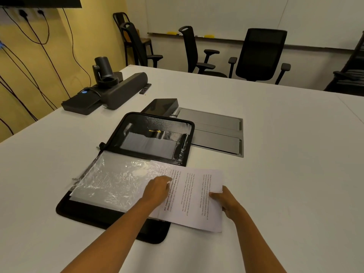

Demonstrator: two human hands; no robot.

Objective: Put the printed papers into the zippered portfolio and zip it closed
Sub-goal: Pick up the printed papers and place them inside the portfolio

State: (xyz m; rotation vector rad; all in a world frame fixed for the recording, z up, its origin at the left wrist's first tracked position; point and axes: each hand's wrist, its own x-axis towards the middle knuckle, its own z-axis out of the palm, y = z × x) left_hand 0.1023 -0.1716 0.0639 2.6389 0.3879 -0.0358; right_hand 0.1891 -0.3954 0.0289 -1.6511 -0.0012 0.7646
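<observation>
One portfolio (pixel 126 174) lay open at centre frame on the white tabletop (pixel 275 154); the printed papers (pixel 194 198), one stack whose sheet count I couldn't tell, lay half across its lower right edge, long axis running toward upper left; left hand (pixel 157 191) pressed flat on them, right hand (pixel 226 200) pinching the right edge, nearer the overhang; zip still undone.

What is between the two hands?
Only the printed papers lie between the left hand and the right hand. The head view shows lines of text there, and each hand touches a side of the sheets.
</observation>
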